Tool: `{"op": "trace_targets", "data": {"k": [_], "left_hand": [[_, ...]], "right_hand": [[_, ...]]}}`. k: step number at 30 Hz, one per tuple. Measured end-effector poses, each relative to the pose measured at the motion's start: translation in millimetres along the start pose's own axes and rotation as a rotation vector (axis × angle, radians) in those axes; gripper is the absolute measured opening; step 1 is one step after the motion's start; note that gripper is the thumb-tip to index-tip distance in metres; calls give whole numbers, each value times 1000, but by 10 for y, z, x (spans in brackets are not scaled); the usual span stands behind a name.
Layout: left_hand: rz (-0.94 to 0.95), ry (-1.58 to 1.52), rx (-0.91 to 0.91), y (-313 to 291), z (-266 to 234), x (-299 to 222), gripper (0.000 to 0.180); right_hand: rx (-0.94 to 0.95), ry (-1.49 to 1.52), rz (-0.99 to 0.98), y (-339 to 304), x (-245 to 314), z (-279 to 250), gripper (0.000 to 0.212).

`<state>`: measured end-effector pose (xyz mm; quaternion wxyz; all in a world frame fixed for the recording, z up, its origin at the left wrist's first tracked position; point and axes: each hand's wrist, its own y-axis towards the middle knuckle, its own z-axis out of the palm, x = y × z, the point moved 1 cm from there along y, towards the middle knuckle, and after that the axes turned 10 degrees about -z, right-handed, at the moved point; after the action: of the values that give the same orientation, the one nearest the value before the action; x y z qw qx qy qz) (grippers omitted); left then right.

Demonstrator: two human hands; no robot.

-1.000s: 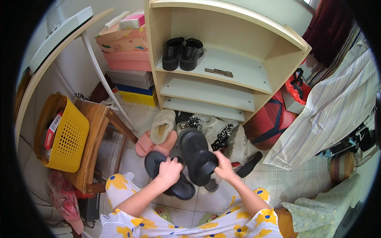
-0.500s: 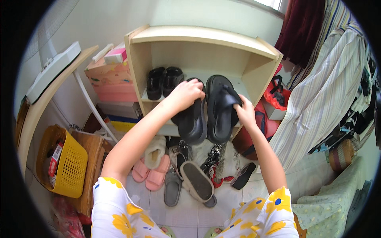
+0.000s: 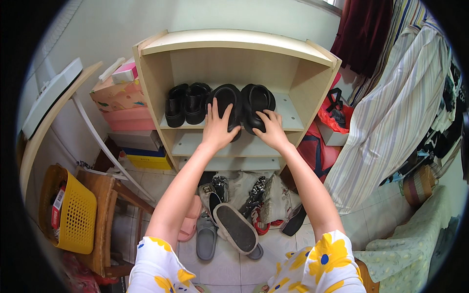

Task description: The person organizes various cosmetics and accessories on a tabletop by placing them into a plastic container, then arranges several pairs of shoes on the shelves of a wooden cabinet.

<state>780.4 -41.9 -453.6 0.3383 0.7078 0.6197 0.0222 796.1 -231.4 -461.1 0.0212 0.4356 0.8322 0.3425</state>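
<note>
On the upper shelf of the cabinet sits a pair of thick-soled black flip-flops, side by side, their near ends reaching the shelf's front edge. My left hand (image 3: 218, 128) grips the left flip-flop (image 3: 225, 95), fingers spread over it and thumb at its near right side. My right hand (image 3: 270, 129) has its fingers curled over the near end of the right flip-flop (image 3: 258, 97), thumb at its left side. Just left of them stands a pair of shiny black sandals (image 3: 196, 103).
The pale wooden shoe cabinet (image 3: 239, 40) has lower shelves. Several shoes crowd the floor in front, among them an upturned shoe (image 3: 237, 227) and a grey slipper (image 3: 206, 238). A yellow basket (image 3: 73, 215) stands on a wooden stool at left; a striped curtain (image 3: 386, 107) hangs right.
Both flip-flops have gone from being held up in front of the cabinet to standing on its upper shelf, right of the black sandals. My hands have shifted to their near ends.
</note>
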Motion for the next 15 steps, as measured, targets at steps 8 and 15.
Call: {"op": "trace_targets", "data": {"k": [8,15], "left_hand": [[207,33,81,112,91,144,69],[206,226,-42,313,228,177,67]], "right_hand": [[-65,13,-71,84,-22,12,57],[-87,70,26,199,-154,132,63]]}}
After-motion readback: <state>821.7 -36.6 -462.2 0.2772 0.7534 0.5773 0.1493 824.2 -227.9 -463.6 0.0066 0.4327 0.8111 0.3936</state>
